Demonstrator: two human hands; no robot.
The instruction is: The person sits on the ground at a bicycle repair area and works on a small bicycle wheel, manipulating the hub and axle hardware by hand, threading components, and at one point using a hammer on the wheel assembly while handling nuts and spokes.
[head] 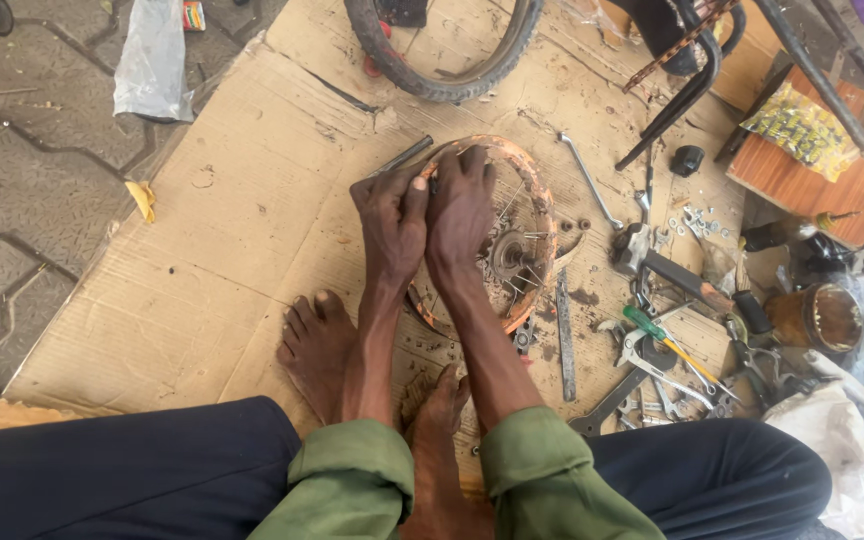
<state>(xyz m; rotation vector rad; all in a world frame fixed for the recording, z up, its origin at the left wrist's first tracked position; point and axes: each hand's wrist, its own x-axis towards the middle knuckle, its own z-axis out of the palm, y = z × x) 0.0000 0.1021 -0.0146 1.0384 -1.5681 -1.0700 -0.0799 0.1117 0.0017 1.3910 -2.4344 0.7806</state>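
A rusty orange wheel rim (537, 215) with thin spokes and a hub (508, 255) lies flat on a sheet of cardboard (252, 230). Both of my hands are pressed together on the rim's left edge. My left hand (392, 225) is closed around a dark metal rod (407, 155) that sticks out up and to the right, over the rim's top. My right hand (460, 215) lies over the rim with its fingers curled onto the edge, touching my left hand. My two bare feet (317, 345) rest just below the rim.
A black tyre (442, 88) lies at the top of the cardboard. To the right of the rim are scattered tools: a long wrench (589, 182), a flat file (564, 335), a green-handled screwdriver (657, 330), pliers, nuts, a rusty can (817, 315) and a wooden stool (802, 175). Paving lies at the left.
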